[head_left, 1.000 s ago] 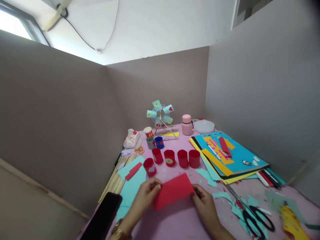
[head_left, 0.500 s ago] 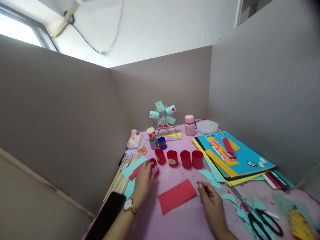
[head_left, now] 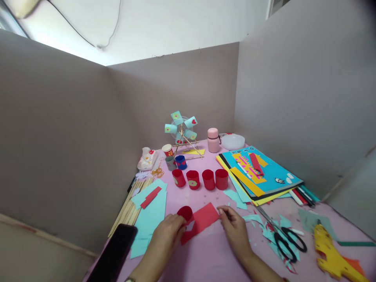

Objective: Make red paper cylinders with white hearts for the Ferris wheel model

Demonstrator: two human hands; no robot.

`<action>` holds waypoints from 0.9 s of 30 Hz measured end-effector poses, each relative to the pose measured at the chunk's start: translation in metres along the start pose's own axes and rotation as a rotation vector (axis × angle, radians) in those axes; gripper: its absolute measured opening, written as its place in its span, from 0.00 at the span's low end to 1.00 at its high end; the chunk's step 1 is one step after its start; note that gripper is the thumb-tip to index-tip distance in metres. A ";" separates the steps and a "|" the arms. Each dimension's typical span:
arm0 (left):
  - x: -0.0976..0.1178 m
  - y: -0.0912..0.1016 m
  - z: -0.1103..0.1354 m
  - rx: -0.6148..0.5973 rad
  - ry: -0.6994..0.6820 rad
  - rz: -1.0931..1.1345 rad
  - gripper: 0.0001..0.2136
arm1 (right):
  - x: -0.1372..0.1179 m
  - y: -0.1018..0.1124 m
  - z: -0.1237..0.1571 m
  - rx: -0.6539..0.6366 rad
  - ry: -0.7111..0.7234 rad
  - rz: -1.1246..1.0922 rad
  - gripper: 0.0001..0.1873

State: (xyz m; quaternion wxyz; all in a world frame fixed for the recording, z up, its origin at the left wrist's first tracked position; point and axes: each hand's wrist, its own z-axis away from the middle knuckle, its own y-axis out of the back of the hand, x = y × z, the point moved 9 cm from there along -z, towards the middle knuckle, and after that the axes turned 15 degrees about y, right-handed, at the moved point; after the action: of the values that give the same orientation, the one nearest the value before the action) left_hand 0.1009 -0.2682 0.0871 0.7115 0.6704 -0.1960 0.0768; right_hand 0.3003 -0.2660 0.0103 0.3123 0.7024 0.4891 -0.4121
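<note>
My left hand (head_left: 170, 231) grips a small red paper cup (head_left: 185, 213) with a pale cut-out on its side, held over the left part of a red paper rectangle (head_left: 207, 217). Thumb and fingertips of my right hand (head_left: 233, 227) are pinched together by that rectangle's right corner; whether they hold anything is too small to tell. Beyond them stands a row of red paper cups (head_left: 208, 180), some bearing a yellow-green flower. A grey cup (head_left: 170, 163) and a blue cup (head_left: 181, 162) stand behind the row.
Scissors (head_left: 282, 233) lie among paper scraps at right, near a yellow glue gun (head_left: 331, 254). Coloured sheets (head_left: 282, 172) are stacked behind. A paper-bladed wheel (head_left: 181, 131) and a pink flask (head_left: 213, 140) stand at the back. A phone (head_left: 114, 252) and wooden sticks (head_left: 129, 207) lie left.
My left hand has brought the red paper cup nearer, off the blue paper and over the red rectangle. My right hand stays by the rectangle's corner. The camera view has shifted.
</note>
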 end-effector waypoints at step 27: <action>-0.053 -0.046 0.006 0.047 0.119 0.321 0.29 | -0.014 -0.051 0.004 -0.596 0.286 0.418 0.28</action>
State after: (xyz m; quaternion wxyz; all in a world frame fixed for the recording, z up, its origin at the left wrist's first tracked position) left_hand 0.0687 -0.2699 0.0244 0.6845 0.6411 -0.2563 0.2338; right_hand 0.2485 -0.2587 0.0196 0.5084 0.7159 0.4723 -0.0775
